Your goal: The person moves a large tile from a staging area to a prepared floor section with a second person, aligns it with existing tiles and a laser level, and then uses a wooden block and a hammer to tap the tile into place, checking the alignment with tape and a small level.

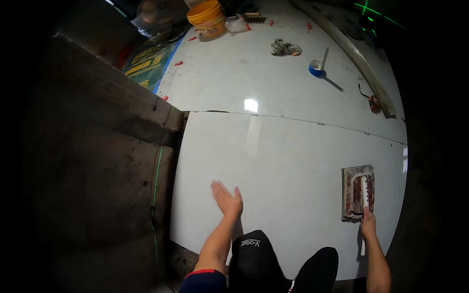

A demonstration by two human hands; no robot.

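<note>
A large pale glossy tile (288, 195) lies flat in front of my knees. On its left part my left hand (227, 199) lies flat or just above the surface, fingers stretched out and nothing in them. My right hand (369, 223) grips the white handle of a flat rectangular hand float (348, 195). The float's worn, mortar-smeared pad rests on or close over the tile's right side; I cannot tell if it touches. Small spacers sit in the joint (320, 124) along the tile's far edge.
Beyond the joint, more tile carries a yellow bucket (207, 22), a grey rag (286, 47), a blue tape roll (315, 68), a tape measure (374, 103) and a long straightedge (351, 51). A rough block wall (117, 83) stands left, with a green laser line (157, 178) below.
</note>
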